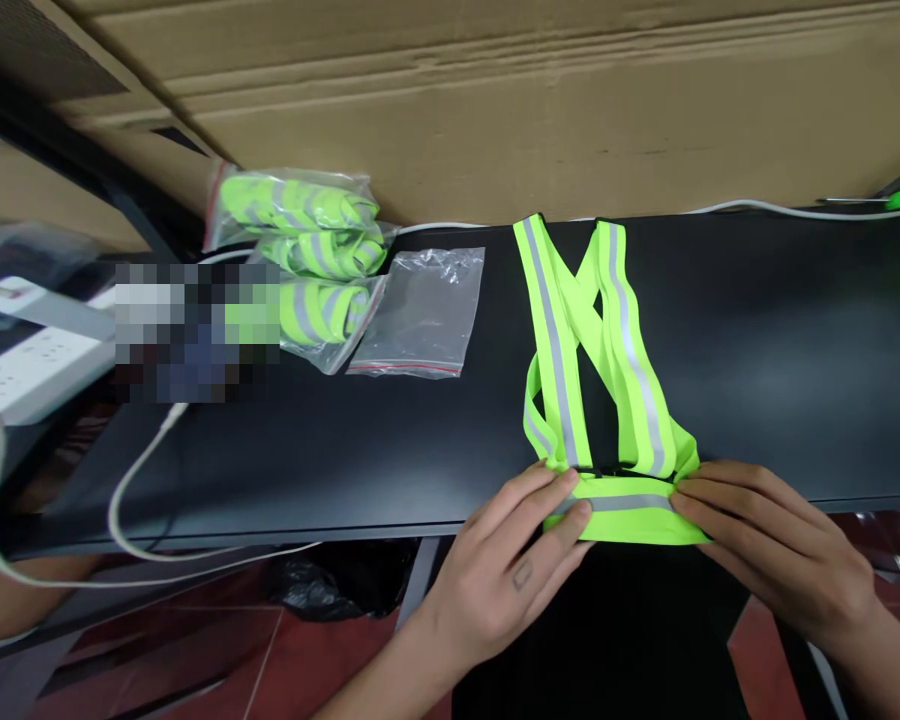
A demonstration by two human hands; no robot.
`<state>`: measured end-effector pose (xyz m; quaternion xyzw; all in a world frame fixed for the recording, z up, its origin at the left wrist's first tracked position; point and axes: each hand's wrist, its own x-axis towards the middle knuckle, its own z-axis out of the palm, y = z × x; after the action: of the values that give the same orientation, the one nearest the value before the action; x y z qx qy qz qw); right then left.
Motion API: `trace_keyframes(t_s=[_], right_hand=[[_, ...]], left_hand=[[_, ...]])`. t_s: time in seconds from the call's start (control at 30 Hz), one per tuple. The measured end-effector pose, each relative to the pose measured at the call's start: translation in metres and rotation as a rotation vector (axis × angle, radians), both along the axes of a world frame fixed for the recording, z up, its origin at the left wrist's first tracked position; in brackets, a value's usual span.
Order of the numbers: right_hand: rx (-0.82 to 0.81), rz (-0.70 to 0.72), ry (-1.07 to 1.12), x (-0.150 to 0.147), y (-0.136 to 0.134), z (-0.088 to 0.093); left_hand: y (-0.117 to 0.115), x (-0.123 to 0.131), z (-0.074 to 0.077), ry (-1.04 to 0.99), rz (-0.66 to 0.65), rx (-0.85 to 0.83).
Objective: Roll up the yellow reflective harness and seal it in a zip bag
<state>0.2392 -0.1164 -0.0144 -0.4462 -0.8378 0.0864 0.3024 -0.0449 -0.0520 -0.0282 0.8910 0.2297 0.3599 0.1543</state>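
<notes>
Along the near edge of the desk (780, 340), both hands hold a reflective vest (615, 515).

Left hand (506, 570) and right hand (776, 540) grip opposite ends of its lower band, fingers closed over the fabric; the crossed neon straps lie flat on the desk, running away from the person. Farther left: three bagged vests (300, 210), an empty zip bag (420, 315), a power strip (37, 360). Cardboard (495, 100) stands behind.

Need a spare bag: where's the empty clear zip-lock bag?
In the head view, the empty clear zip-lock bag lies on the black table left of the neon-yellow reflective vest, beside a bagged neon vest.
</notes>
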Motion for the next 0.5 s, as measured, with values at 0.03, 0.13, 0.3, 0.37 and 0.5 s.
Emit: trace_keyframes(t_s=[0.03,0.13,0.3,0.37,0.5], right_hand=[[-0.014,0.022,-0.003,0.002,0.002,0.001],[-0.020,0.035,0.036,0.006,0.008,0.004],[-0.116,0.044,0.098,0.006,0.026,0.012],[-0.239,0.002,0.115,0.004,0.035,0.016],[-0.449,-0.076,0.125,-0.001,0.053,0.022]], left_hand=[[-0.001,-0.001,0.000,0.000,-0.011,-0.015],[0.001,-0.003,0.003,-0.006,-0.027,-0.074],[0.015,0.002,0.014,-0.076,-0.028,-0.157],[0.021,0.005,0.018,-0.069,0.018,-0.222],[0.028,0.007,0.023,0.081,0.208,-0.329]])
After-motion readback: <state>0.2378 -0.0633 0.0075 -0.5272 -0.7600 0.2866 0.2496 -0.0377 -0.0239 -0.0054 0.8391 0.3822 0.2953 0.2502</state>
